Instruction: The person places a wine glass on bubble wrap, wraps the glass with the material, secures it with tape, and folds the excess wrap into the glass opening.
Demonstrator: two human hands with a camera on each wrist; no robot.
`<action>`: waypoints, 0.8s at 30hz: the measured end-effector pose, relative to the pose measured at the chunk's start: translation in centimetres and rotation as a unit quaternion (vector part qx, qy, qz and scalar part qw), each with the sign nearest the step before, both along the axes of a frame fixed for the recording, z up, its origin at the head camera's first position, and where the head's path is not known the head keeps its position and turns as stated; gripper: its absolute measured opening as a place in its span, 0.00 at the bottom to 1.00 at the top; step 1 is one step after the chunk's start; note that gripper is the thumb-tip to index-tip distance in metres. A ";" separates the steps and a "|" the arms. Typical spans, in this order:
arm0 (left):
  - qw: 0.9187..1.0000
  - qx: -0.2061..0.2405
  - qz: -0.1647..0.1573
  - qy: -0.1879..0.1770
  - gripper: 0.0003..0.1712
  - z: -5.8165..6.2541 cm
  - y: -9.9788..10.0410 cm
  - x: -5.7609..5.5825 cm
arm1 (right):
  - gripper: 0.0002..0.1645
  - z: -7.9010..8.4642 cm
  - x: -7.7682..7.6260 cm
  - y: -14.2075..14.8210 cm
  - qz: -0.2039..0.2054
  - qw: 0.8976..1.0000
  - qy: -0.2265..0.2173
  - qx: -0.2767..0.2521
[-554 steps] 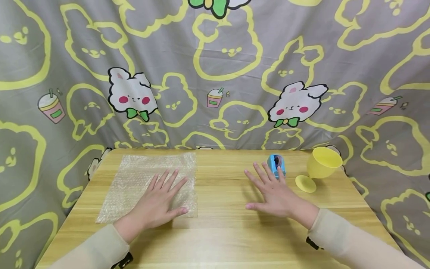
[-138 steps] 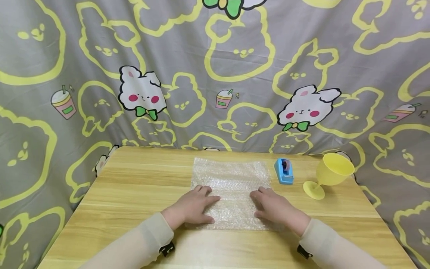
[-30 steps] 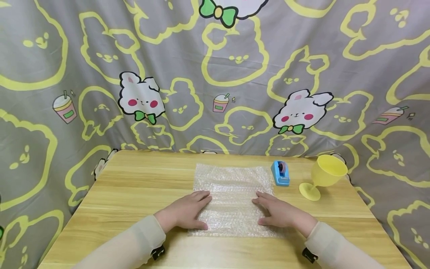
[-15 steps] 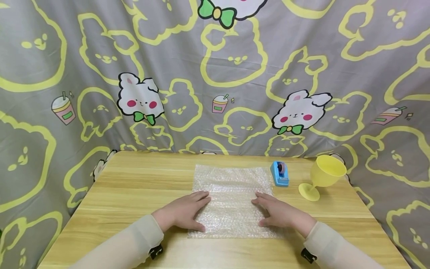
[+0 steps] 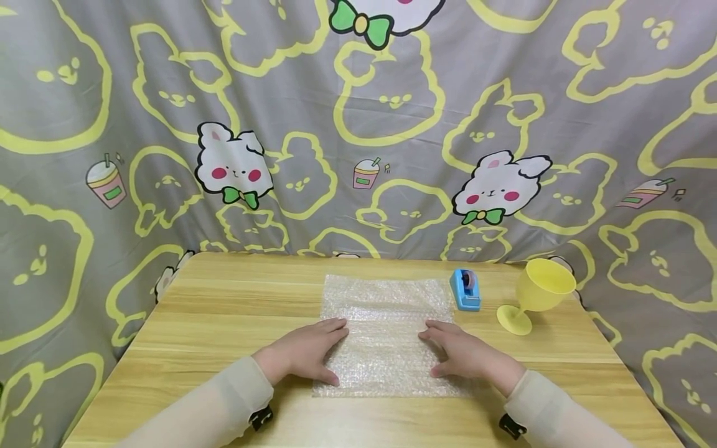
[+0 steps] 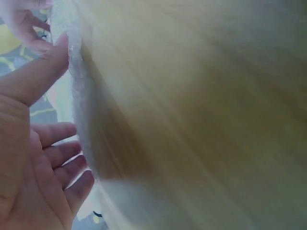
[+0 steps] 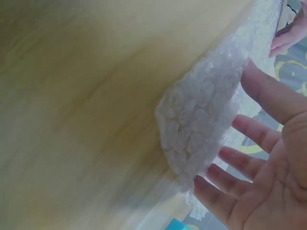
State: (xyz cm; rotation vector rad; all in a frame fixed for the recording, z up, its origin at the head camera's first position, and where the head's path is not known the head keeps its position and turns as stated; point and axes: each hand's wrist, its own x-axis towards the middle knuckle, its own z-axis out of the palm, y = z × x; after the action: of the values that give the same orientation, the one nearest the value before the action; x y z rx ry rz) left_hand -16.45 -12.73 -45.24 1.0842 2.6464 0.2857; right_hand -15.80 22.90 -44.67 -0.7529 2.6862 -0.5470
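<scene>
A sheet of clear bubble wrap (image 5: 386, 348) lies flat near the middle of the wooden table. At its left edge is my left hand (image 5: 305, 351), fingers and thumb spread, their tips on the sheet. My right hand (image 5: 467, 354) rests the same way at the right edge. In the left wrist view, the fingertips of the left hand (image 6: 53, 167) meet the wrap's edge with the fingers loosely extended. Up close in the right wrist view, the right hand (image 7: 264, 177) touches a bubbly corner of the wrap (image 7: 192, 129), which stands slightly up from the tabletop.
A blue tape dispenser (image 5: 466, 294) stands just beyond the wrap's far right corner. Farther right is a yellow goblet (image 5: 540, 287), standing on its round foot. Behind the table (image 5: 224, 298) hangs a grey curtain (image 5: 291, 87) printed with cartoon animals.
Since the earliest frame, the bubble wrap has gone from the left side to the middle, and both hands have come down onto its edges. Over the last second, hardly anything moved.
</scene>
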 end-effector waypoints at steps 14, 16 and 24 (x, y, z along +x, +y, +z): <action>0.998 -0.033 0.025 0.046 0.60 0.1 0.9 0.1 | 0.44 0.0 0.2 -0.1 -0.015 1.000 0.024 0.007; 0.998 -0.028 0.028 0.043 0.59 0.0 0.9 0.0 | 0.43 0.0 0.2 -0.2 -0.018 1.000 0.023 0.008; 0.999 -0.012 0.029 0.041 0.57 -0.1 0.7 0.1 | 0.43 0.1 0.2 0.2 -0.014 0.999 0.027 0.009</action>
State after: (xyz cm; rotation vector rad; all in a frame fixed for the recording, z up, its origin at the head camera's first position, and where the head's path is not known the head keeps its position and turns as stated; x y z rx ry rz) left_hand -16.33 -12.00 -45.29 1.0331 2.7499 0.2268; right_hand -15.61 23.07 -44.60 -0.7357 2.7524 -0.5148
